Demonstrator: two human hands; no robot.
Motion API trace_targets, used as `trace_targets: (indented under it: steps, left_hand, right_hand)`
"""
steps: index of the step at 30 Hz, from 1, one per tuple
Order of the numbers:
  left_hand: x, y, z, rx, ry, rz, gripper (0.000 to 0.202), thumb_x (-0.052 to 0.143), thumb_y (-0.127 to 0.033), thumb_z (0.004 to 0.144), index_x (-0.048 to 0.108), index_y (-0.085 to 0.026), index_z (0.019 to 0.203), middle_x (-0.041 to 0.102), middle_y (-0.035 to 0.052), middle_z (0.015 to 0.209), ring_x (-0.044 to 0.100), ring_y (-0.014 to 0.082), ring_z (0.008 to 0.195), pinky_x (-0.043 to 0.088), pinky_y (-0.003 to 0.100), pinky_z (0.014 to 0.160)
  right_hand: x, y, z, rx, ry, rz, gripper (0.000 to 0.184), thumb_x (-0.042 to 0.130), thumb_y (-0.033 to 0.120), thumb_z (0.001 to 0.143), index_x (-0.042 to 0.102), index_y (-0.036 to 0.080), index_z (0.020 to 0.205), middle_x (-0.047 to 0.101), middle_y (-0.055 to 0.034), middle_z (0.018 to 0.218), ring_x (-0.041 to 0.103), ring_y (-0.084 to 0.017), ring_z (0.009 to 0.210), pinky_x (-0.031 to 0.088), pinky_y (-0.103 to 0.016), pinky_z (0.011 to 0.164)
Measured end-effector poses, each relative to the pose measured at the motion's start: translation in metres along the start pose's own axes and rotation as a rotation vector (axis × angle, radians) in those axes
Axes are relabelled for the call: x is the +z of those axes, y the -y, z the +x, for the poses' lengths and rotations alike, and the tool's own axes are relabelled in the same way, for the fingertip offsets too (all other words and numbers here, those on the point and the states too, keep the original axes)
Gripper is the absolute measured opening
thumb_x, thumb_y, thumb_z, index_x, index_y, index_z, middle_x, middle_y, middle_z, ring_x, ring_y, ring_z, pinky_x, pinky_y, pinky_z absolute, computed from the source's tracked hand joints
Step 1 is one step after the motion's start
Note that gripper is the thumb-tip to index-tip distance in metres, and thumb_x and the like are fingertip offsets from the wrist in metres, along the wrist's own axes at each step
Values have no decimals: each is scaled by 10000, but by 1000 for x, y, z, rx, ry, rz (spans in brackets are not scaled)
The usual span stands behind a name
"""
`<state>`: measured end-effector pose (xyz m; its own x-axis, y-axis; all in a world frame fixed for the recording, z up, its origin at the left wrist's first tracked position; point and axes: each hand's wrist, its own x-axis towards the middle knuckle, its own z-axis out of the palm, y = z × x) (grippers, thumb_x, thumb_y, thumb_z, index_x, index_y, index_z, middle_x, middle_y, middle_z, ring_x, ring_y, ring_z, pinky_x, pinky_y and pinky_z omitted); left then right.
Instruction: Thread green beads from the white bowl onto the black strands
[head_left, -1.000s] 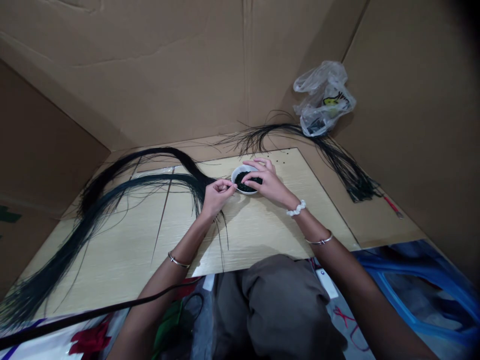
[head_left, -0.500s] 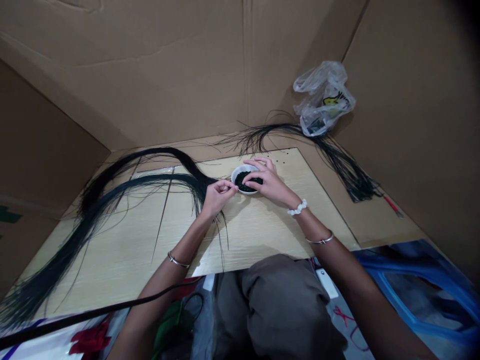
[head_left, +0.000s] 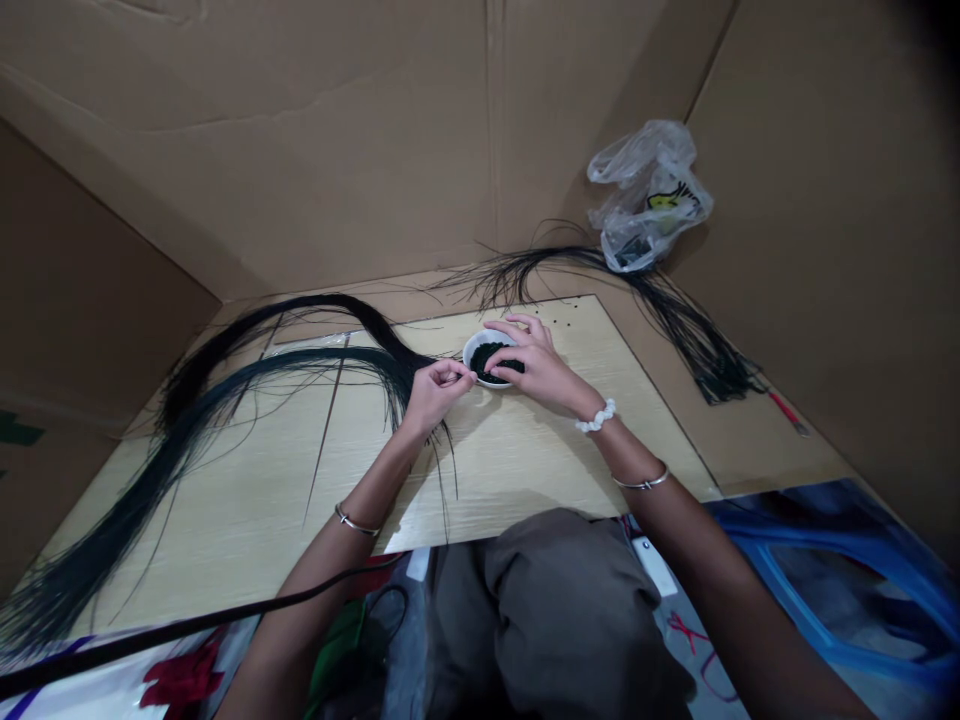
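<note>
A small white bowl (head_left: pixel 471 344) of tiny dark beads (head_left: pixel 486 354) stands on the pale board. My right hand (head_left: pixel 534 358) reaches over it from the right. Its thumb and index finger close together among the beads, while other fingers stretch over the far rim; whatever is between the tips is too small to see. At the bowl's left side, my left hand (head_left: pixel 436 392) is closed in a pinch, and what it holds cannot be made out. Long dark strands (head_left: pixel 375 355) lie in two bundles leftward from this hand, with a few loose ends hanging below it.
Another bundle of dark strands (head_left: pixel 675 325) lies at the right, near a red-handled tool (head_left: pixel 786 412). A clear plastic bag (head_left: pixel 651 205) rests against the cardboard wall (head_left: pixel 375 140). Several loose beads dot the board's (head_left: pixel 517 460) far edge. A black cable (head_left: pixel 225 612) crosses at lower left.
My right hand's fingers have shifted very slightly over the bowl. Otherwise both hands and the strands stay where they were.
</note>
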<state>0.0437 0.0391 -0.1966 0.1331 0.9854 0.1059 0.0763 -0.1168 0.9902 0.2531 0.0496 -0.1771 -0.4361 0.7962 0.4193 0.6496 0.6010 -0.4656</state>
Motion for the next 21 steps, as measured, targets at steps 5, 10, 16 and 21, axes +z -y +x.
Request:
trace_targets:
  steps: [5, 10, 16, 21]
  left_hand:
    - [-1, -1, 0, -3, 14, 3, 342, 834, -437, 634, 681, -137, 693, 544, -7, 577, 398, 82, 526, 271, 221, 518]
    - [-2, -1, 1, -14, 46, 3, 339, 840, -430, 622, 690, -134, 690, 488, -23, 537, 332, 69, 506, 214, 219, 508]
    - [-3, 0, 2, -17, 79, 2, 339, 838, -432, 622, 689, -133, 684, 463, -27, 528, 302, 64, 501, 183, 222, 511]
    - [-4, 0, 1, -14, 77, 17, 342, 838, -443, 633, 685, -140, 680, 420, -37, 515, 282, 65, 498, 164, 227, 508]
  right_hand:
    - [-1, 0, -1, -8, 12, 10, 110, 680, 291, 888, 790, 281, 887, 493, 19, 1487, 291, -302, 1410, 233, -588, 1187]
    - [-1, -2, 0, -24, 21, 16, 98, 690, 288, 883, 788, 288, 877, 488, 30, 1487, 292, -299, 1413, 239, -590, 1192]
    - [-3, -2, 0, -29, 22, -12, 106, 685, 298, 893, 788, 287, 873, 486, 32, 1487, 295, -297, 1414, 243, -581, 1199]
    - [-4, -2, -1, -30, 26, 4, 94, 694, 295, 885, 788, 287, 879, 486, 29, 1489, 288, -297, 1418, 235, -587, 1198]
